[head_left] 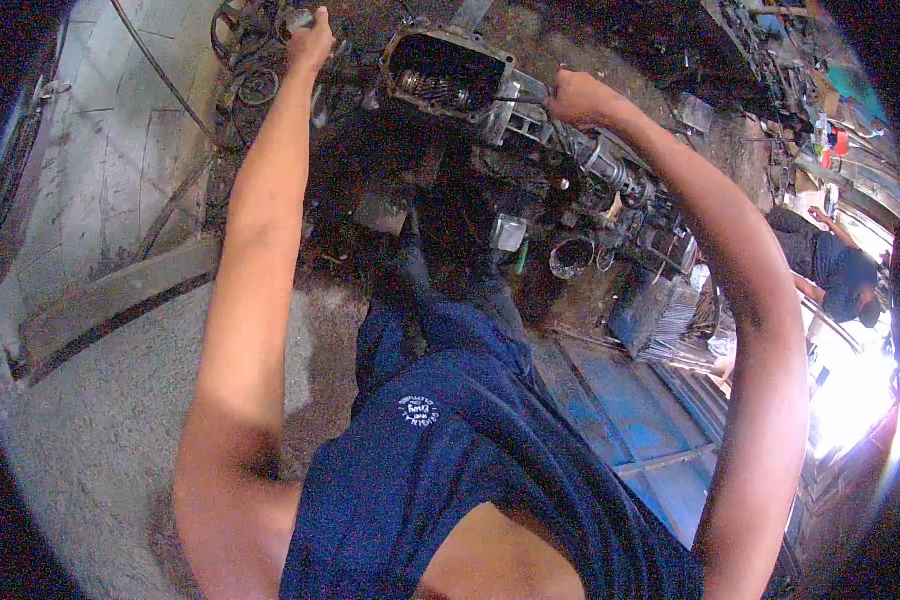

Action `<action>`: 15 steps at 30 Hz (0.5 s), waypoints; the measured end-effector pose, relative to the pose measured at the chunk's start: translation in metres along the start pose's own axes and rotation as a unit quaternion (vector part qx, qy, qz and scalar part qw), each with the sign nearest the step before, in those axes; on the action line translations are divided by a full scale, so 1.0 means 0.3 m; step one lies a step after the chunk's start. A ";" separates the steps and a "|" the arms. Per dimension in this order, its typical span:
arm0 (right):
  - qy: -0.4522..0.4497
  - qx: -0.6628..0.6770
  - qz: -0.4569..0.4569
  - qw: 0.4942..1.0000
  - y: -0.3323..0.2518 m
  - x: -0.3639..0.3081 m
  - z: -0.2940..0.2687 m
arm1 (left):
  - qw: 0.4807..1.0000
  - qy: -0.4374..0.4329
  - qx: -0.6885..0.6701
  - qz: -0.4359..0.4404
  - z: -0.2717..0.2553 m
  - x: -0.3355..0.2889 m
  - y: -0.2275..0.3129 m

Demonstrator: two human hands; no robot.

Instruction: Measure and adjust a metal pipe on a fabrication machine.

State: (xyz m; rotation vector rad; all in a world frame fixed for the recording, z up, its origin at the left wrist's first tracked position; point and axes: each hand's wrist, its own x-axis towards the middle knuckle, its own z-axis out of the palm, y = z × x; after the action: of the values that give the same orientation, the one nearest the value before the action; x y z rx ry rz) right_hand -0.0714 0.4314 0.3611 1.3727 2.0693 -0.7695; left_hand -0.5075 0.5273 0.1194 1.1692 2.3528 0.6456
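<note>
An opened gearbox housing lies at the top middle, its gears showing inside. My right hand is closed at the housing's right end, around a thin dark metal rod that reaches left to the housing's edge. Up at the left, my left hand is apart from the housing, over dark metal parts. Its fingers are curled by a small greyish piece, too blurred to name, and the thumb points up. Shafts and gear pieces run off to the right beneath my right forearm.
Rings and hoses lie left of my left hand. A round tin and a pale square container stand near my feet. Blue metal sheeting lies at lower right. Another person is at the far right. A concrete kerb runs left.
</note>
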 end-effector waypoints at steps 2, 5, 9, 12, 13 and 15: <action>0.018 0.016 0.042 0.999 0.098 -0.027 0.056 | 0.987 -0.153 -0.016 -0.050 0.108 -0.076 0.138; 0.045 0.018 0.043 0.998 0.125 -0.067 0.077 | 0.994 -0.106 -0.024 0.020 0.102 -0.244 0.227; 0.069 0.019 0.030 0.997 0.113 -0.016 0.089 | 0.995 -0.010 -0.057 0.075 0.033 -0.293 0.078; 0.029 0.059 0.079 0.995 0.152 -0.056 0.089 | 0.987 -0.089 -0.126 -0.037 -0.008 -0.389 0.211; 0.022 0.048 0.085 0.995 0.191 -0.055 0.113 | 0.979 -0.076 -0.186 -0.043 0.035 -0.405 0.215; 0.057 0.074 0.081 0.992 0.142 -0.035 0.168 | 0.940 -0.003 -0.337 -0.043 0.130 -0.287 -0.057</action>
State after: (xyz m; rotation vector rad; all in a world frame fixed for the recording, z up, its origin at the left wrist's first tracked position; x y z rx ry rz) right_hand -0.0219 0.4027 0.3264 1.6802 1.9874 -0.8052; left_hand -0.4485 0.4560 0.0931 0.7432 1.9018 1.2762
